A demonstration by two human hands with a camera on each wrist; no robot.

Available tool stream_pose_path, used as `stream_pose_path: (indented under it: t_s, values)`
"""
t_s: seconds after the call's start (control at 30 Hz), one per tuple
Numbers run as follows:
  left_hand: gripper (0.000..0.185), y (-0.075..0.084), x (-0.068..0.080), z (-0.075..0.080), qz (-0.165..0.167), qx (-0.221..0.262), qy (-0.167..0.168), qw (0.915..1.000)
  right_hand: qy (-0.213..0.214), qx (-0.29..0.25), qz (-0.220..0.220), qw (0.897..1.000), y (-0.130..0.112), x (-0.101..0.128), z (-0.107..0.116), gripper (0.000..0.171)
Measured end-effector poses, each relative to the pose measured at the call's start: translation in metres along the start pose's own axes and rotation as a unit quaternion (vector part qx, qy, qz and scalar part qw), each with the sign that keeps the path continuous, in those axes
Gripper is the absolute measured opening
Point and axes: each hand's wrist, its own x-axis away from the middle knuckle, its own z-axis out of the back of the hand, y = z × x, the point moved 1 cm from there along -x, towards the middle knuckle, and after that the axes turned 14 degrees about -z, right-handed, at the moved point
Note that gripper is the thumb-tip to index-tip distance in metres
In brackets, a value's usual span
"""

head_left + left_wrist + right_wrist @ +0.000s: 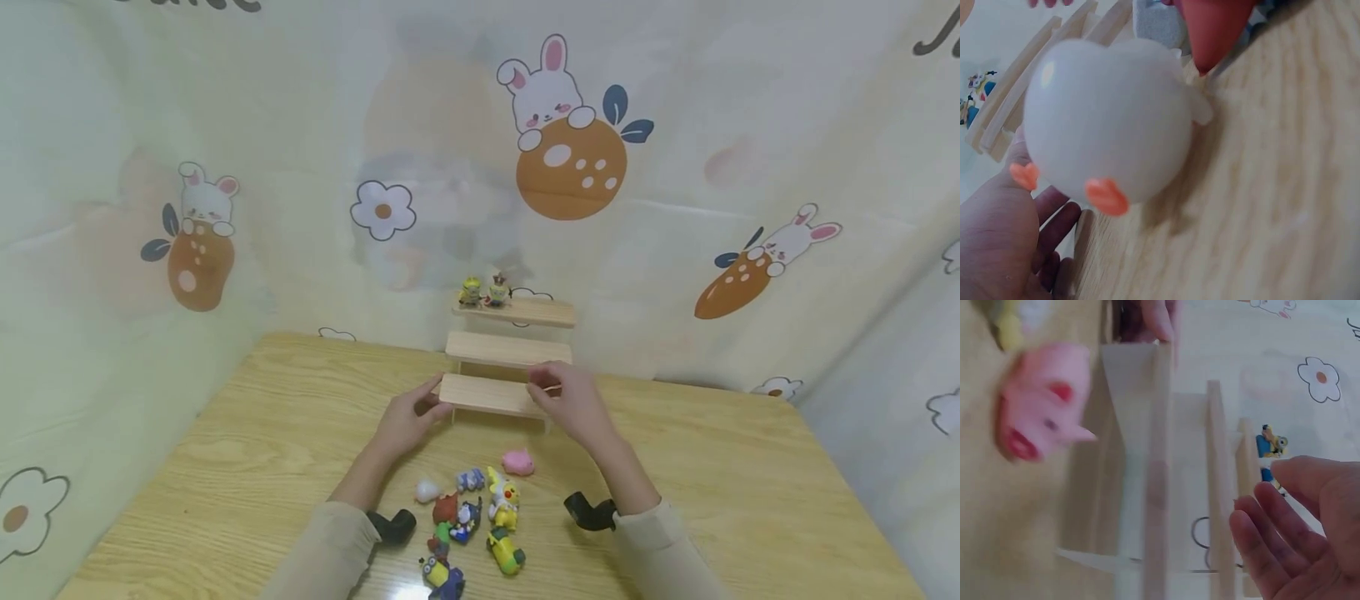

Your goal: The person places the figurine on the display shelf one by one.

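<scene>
A three-step wooden display stand [491, 393] with clear supports stands at the back of the table. My left hand [405, 425] grips the left end of its lowest step, thumb at the front edge. Over the right end of that step is my right hand [573, 404]; in the right wrist view its fingers [1279, 531] are loosely bent and hold nothing. Two small minion figures [483, 292] stand on the top step, towards the left. In front of the stand lies a pink pig figure [517, 462]. A white round toy with orange feet [1110, 119] hides part of the left wrist view.
Several more figures lie on the table [262, 467] between my forearms, among them a yellow-and-white figure [504, 500], a green-and-yellow one [506, 552], a red-topped one [445, 510] and a minion [441, 575]. A rabbit-print cloth [300, 125] hangs behind.
</scene>
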Motion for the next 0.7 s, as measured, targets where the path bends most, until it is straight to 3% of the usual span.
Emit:
stream_pose_path:
  t_s: [0.27, 0.5, 0.7]
  values:
    - [0.067, 0.0, 0.001, 0.002, -0.001, 0.006, -0.005, 1.0, -0.081, 0.031, 0.019, 0.996, 0.001, 0.018, -0.012, 0.021]
    - [0.066, 0.003, 0.002, 0.004, -0.004, -0.001, 0.0, 1.0, -0.221, 0.085, 0.053, 0.97, 0.002, 0.03, -0.007, 0.025]
    - [0.065, 0.004, 0.001, 0.003, -0.005, 0.002, -0.004, 1.0, -0.256, 0.112, 0.075, 0.957, 0.003, 0.035, -0.006, 0.026]
